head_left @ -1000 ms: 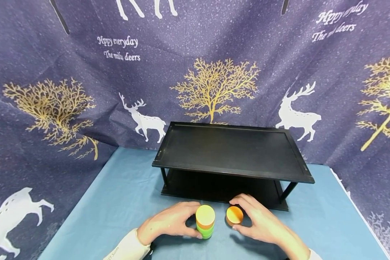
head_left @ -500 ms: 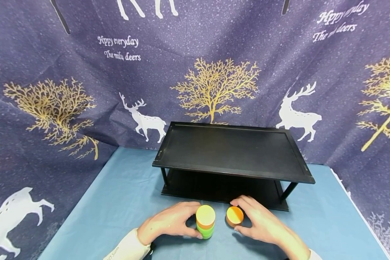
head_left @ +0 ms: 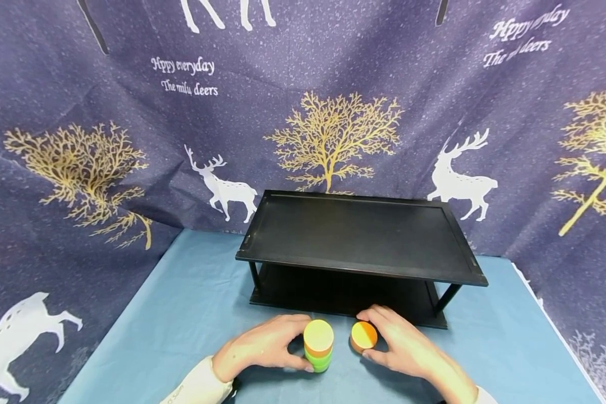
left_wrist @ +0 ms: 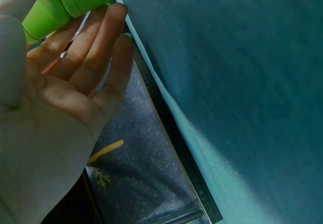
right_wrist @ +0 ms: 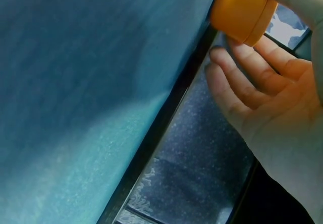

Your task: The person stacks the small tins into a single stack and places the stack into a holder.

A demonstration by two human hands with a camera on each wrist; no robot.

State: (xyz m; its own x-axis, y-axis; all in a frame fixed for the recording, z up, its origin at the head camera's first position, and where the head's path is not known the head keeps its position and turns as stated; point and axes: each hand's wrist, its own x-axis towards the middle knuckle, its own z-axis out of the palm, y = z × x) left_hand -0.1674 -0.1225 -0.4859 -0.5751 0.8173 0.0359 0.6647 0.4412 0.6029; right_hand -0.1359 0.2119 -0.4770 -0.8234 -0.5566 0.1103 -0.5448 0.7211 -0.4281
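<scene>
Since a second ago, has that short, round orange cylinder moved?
No: the orange cylinder keeps its place in front of the black two-tier shelf.

Both the left hand (head_left: 265,343) and the right hand (head_left: 400,347) are bare, with slim fingers (left_wrist: 103,42) that taper to rounded tips. The left sleeve (head_left: 202,382) is long and off-white, with small dark lettering (head_left: 174,394) running along it – too small to read. Of the right sleeve (head_left: 486,397) just a sliver shows – pale, like the other. A black piece (head_left: 230,394) sits below the left cuff, its shape unclear.
</scene>
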